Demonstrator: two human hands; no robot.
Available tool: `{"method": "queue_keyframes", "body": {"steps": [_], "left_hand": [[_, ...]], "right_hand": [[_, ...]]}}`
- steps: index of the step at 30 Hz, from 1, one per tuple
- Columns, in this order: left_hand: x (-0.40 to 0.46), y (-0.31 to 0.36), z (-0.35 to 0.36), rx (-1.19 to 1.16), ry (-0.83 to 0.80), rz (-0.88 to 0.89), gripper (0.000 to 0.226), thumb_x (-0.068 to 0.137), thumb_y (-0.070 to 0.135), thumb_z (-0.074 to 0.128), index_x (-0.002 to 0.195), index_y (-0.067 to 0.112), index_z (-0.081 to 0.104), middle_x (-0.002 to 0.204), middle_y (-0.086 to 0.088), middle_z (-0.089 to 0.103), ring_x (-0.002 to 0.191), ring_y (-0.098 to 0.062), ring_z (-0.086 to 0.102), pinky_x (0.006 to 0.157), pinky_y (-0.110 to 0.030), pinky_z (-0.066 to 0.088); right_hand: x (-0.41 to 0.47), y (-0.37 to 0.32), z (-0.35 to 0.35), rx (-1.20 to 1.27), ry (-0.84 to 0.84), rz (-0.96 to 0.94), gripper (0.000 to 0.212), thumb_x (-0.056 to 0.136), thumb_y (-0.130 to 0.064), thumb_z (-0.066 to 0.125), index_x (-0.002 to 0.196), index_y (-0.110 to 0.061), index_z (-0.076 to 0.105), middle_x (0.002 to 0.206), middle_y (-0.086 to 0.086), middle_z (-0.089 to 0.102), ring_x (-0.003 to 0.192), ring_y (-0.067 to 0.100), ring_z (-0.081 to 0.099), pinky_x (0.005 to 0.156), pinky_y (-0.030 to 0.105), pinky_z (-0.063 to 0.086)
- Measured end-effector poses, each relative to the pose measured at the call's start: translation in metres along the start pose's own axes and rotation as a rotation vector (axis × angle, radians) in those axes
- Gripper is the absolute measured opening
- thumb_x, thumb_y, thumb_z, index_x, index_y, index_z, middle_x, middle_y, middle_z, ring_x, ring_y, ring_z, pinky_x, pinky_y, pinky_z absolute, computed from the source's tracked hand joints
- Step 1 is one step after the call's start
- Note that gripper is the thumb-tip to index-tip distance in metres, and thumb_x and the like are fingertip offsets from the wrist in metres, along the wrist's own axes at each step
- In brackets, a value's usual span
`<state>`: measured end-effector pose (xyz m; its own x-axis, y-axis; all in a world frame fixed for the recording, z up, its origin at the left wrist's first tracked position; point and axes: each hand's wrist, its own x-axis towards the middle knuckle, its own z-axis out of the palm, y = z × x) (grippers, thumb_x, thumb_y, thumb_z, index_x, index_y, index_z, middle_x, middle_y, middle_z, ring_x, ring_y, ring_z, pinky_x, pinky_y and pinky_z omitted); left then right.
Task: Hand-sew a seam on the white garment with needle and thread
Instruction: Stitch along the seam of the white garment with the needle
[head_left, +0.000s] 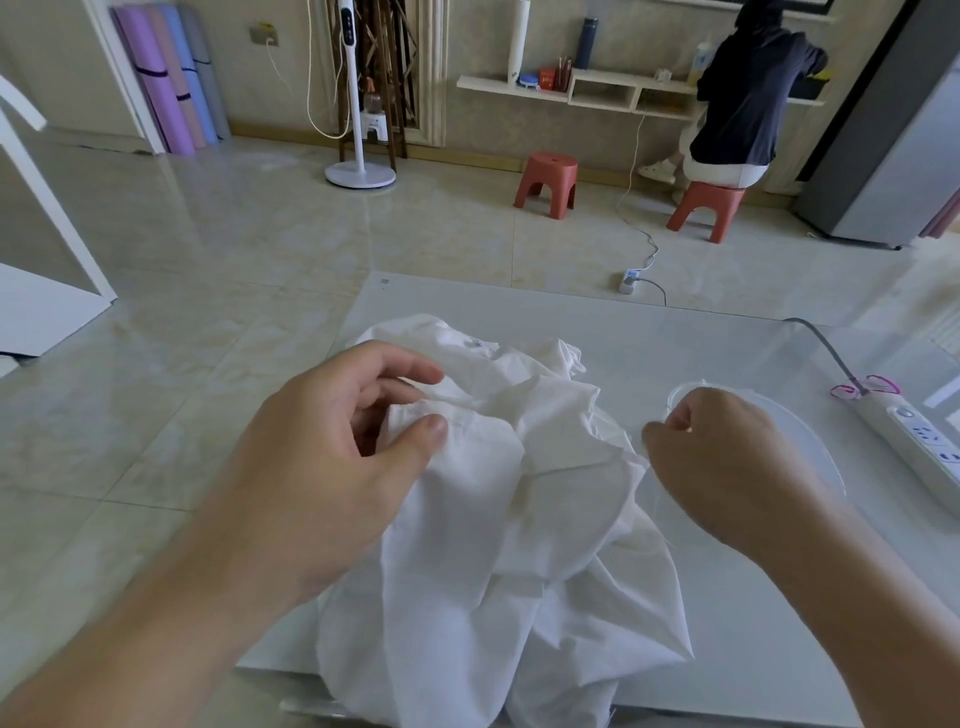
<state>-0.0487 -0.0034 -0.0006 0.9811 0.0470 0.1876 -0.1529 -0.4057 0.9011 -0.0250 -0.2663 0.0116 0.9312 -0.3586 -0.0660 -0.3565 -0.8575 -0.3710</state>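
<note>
A crumpled white garment (545, 519) lies on a pale table top (675, 343) in front of me. My left hand (332, 457) rests on its upper left part, thumb and fingers pinching a fold of the cloth. My right hand (727, 462) hovers just right of the garment with fingers closed in a pinch. A thin white thread (655, 499) runs down from that pinch along the garment's right edge. The needle itself is too small to make out.
A white power strip (919, 447) with a grey cable lies at the table's right edge. Beyond the table are a tiled floor, a red stool (546, 183), a white fan stand (359, 174), and a seated person (743, 104) at the far wall.
</note>
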Motion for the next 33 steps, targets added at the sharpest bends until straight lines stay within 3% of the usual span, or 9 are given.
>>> {"method": "queue_keyframes", "body": {"steps": [4, 7, 10, 14, 17, 20, 23, 27, 33], "left_hand": [[-0.005, 0.008, 0.000, -0.118, -0.029, -0.030, 0.030, 0.077, 0.040, 0.088, 0.104, 0.044, 0.075, 0.098, 0.013, 0.079, 0.083, -0.011, 0.074, 0.085, -0.036, 0.059], [-0.008, 0.011, -0.001, -0.208, -0.100, -0.039, 0.024, 0.083, 0.026, 0.087, 0.102, 0.039, 0.078, 0.098, 0.009, 0.082, 0.091, -0.011, 0.077, 0.083, -0.024, 0.060], [-0.010, 0.014, -0.001, -0.270, -0.163, -0.047, 0.028, 0.091, 0.004, 0.080, 0.100, 0.031, 0.081, 0.097, 0.005, 0.083, 0.093, -0.012, 0.079, 0.085, -0.016, 0.058], [-0.010, 0.015, 0.003, -0.240, -0.121, -0.088, 0.026, 0.089, 0.003, 0.077, 0.101, 0.025, 0.080, 0.098, 0.008, 0.083, 0.093, -0.010, 0.079, 0.089, -0.026, 0.063], [-0.007, 0.013, 0.006, -0.252, -0.057, -0.151, 0.016, 0.077, 0.017, 0.088, 0.087, 0.028, 0.083, 0.098, 0.012, 0.083, 0.090, -0.011, 0.080, 0.096, -0.038, 0.058], [-0.008, 0.014, 0.007, -0.299, -0.026, -0.170, 0.021, 0.063, 0.030, 0.087, 0.083, 0.024, 0.084, 0.093, 0.007, 0.084, 0.089, -0.012, 0.081, 0.096, -0.035, 0.056], [-0.009, 0.013, 0.006, -0.344, -0.038, -0.178, 0.011, 0.075, 0.015, 0.084, 0.086, 0.015, 0.085, 0.090, -0.002, 0.084, 0.089, -0.016, 0.081, 0.091, -0.035, 0.060], [-0.011, 0.013, 0.004, -0.307, -0.082, -0.171, 0.019, 0.090, -0.003, 0.074, 0.094, 0.014, 0.083, 0.094, -0.002, 0.084, 0.094, -0.016, 0.081, 0.088, -0.027, 0.064], [-0.013, 0.016, 0.007, -0.189, -0.041, -0.173, 0.017, 0.092, 0.006, 0.076, 0.092, 0.022, 0.082, 0.097, 0.013, 0.083, 0.092, -0.005, 0.079, 0.093, -0.034, 0.056]], "right_hand": [[-0.014, -0.008, -0.011, 0.453, -0.108, -0.126, 0.033, 0.096, -0.010, 0.045, 0.088, -0.019, 0.076, 0.056, 0.000, 0.047, 0.053, 0.021, 0.041, 0.058, 0.033, 0.034], [-0.030, -0.017, -0.010, 0.715, -0.216, -0.314, 0.040, 0.103, -0.006, 0.046, 0.093, -0.025, 0.080, 0.058, -0.001, 0.046, 0.056, 0.018, 0.039, 0.060, 0.035, 0.035], [-0.042, -0.025, -0.004, 0.870, -0.360, -0.440, 0.037, 0.105, -0.004, 0.049, 0.109, -0.027, 0.077, 0.066, 0.002, 0.068, 0.053, 0.018, 0.047, 0.055, 0.021, 0.039], [-0.053, -0.033, -0.002, 0.952, -0.444, -0.478, 0.009, 0.105, -0.006, 0.052, 0.101, -0.010, 0.058, 0.077, 0.013, 0.078, 0.047, 0.027, 0.055, 0.050, 0.026, 0.036], [-0.059, -0.036, -0.001, 1.001, -0.451, -0.429, 0.019, 0.102, -0.010, 0.059, 0.083, -0.008, 0.058, 0.064, 0.014, 0.072, 0.043, 0.028, 0.051, 0.047, 0.030, 0.034], [-0.064, -0.037, 0.004, 0.927, -0.429, -0.368, 0.024, 0.096, -0.025, 0.065, 0.076, -0.011, 0.064, 0.047, 0.005, 0.050, 0.042, 0.020, 0.033, 0.046, 0.023, 0.029], [-0.067, -0.038, 0.007, 0.913, -0.474, -0.356, 0.026, 0.091, -0.035, 0.066, 0.075, -0.014, 0.065, 0.050, 0.001, 0.034, 0.050, 0.020, 0.025, 0.048, 0.028, 0.023], [-0.069, -0.039, 0.011, 0.971, -0.529, -0.365, 0.017, 0.078, -0.023, 0.052, 0.073, -0.013, 0.066, 0.051, -0.001, 0.033, 0.051, 0.019, 0.026, 0.052, 0.032, 0.021], [-0.073, -0.042, 0.014, 0.945, -0.530, -0.352, 0.018, 0.089, -0.016, 0.057, 0.074, -0.015, 0.066, 0.052, 0.000, 0.032, 0.051, 0.021, 0.024, 0.053, 0.039, 0.018]]}}
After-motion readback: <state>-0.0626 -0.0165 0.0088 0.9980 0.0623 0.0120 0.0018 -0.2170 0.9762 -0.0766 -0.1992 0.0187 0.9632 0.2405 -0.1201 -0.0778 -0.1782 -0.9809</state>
